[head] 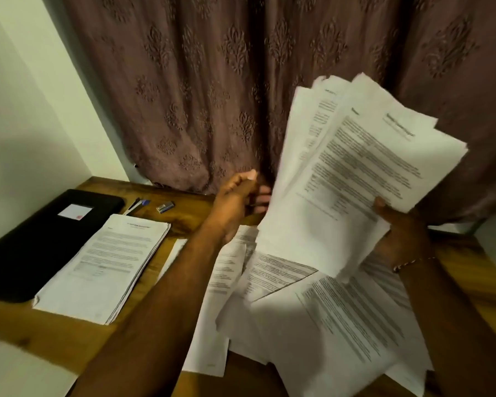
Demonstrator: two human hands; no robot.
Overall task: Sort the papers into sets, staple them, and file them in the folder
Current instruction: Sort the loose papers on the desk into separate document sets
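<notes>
Held sheaf (355, 173): one, fanned, raised over the table's (184, 216) far right; long axis tilted, heading end up and away.
Right hand (398, 230): thumb clamped on its lower right corner.
Left hand (238, 202): at its left edge; grip cannot be told.
Loose papers (327, 316): one overlapping heap, near right.
Neat stack (106, 265): one, lengthwise toward the far edge, touching the one black folder (35, 242) at the left edge.
Stapler (164, 207): one, far edge.

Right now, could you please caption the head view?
Right hand holds fanned papers above loose sheets on the desk; left hand alongside.
</notes>
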